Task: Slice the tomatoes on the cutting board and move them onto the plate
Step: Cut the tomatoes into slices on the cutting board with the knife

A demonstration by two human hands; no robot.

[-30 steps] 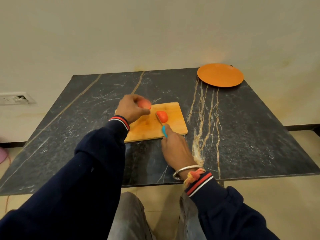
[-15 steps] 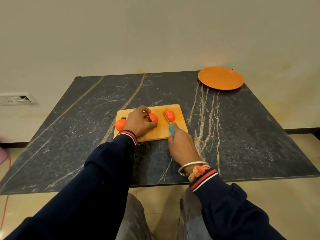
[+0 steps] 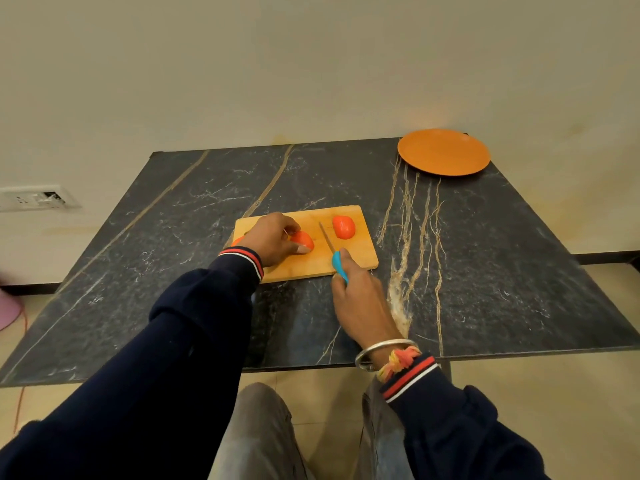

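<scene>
The left hand point(image 3: 273, 239) reaches in from the lower left, palm down over the left half of the wooden cutting board point(image 3: 353, 259). Its navy sleeve point(image 3: 194, 327) ends in a red-and-white striped cuff. Its grip is curled round a tomato half point(image 3: 304, 241), fingers arched over the top, holding the piece to the board. The right hand point(image 3: 360, 299) lies at the board's near edge, knuckles up, over the black marble worktop point(image 3: 173, 258). Its grip is closed round the blue handle of a knife point(image 3: 338, 266). The thin blade points away from the person, between the two halves; whether its edge touches the wood I cannot tell. A second tomato half point(image 3: 344, 226) lies alone on the right part of the board, just beyond the blade. Another orange-red piece point(image 3: 237, 241) shows at the board's left edge, mostly hidden behind the left hand. The right wrist bears a silver bangle point(image 3: 384, 349) and a knotted orange thread band point(image 3: 398, 362). The orange plate point(image 3: 443, 152) sits at the worktop's far right corner, well apart from the board.
</scene>
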